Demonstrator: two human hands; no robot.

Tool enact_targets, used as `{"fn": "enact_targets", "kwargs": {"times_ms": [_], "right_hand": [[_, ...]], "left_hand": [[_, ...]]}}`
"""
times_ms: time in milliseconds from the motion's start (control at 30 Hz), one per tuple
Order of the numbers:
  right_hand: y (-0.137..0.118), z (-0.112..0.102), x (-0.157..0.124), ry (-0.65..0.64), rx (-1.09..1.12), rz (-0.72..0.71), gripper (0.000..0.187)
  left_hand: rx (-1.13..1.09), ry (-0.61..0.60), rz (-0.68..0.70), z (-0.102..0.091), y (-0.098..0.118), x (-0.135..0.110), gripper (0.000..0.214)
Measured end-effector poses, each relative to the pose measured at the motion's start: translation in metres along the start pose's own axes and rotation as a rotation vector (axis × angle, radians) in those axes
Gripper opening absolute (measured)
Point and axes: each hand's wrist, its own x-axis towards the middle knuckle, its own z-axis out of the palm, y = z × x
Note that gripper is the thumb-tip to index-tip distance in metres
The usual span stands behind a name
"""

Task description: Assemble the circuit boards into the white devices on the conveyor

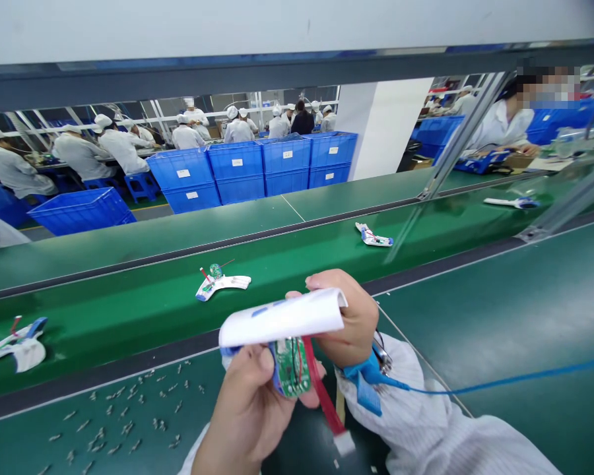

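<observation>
White plastic housing (282, 320) was held over the near bench (505, 310), just short of a green conveyor belt (297, 247). A left hand (252, 406) gripped its left end, thumb beside a green circuit board (294, 369); a right hand (349, 320) had fingers curled around its right end. A red cable (323, 392) dangled below.

The white casing (284, 321) looks like smooth plastic, the circuit board (294, 367) glossy. The sleeve (416, 429) is finely ribbed cloth and the wrist strap (368, 393) woven fabric. The green belt (297, 254) shines smoothly; the scattered pieces (127, 427) look like metal.
</observation>
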Motion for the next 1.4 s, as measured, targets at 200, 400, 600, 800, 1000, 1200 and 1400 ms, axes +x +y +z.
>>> {"fn": "enact_targets", "kwargs": {"times_ms": [200,400,600,800,1000,1200,1400], "right_hand": [[0.002,0.008,0.001,-0.024,-0.185,0.225,0.01],[0.002,0.007,0.002,-0.661,-0.031,0.385,0.029],[-0.005,-0.014,0.008,-0.642,0.396,0.374,0.027],[-0.022,-0.019,0.012,-0.601,0.576,0.411,0.013],[-0.026,-0.013,0.017,-0.695,0.555,0.742,0.011],[-0.014,-0.009,0.015,-0.713,0.746,0.798,0.017],[0.001,-0.012,0.019,-0.596,0.535,0.631,0.011]], "left_hand": [[0.112,0.334,0.456,0.001,0.007,0.01,0.016],[0.425,0.659,0.815,-0.009,0.014,0.003,0.021],[0.695,0.749,0.592,-0.007,0.019,-0.008,0.027],[1.005,0.536,0.481,-0.001,0.017,-0.01,0.026],[1.326,0.464,0.436,-0.009,0.015,-0.006,0.026],[1.113,0.445,0.37,-0.004,0.014,-0.004,0.025],[0.516,0.408,0.304,-0.007,0.016,0.005,0.021]]}}
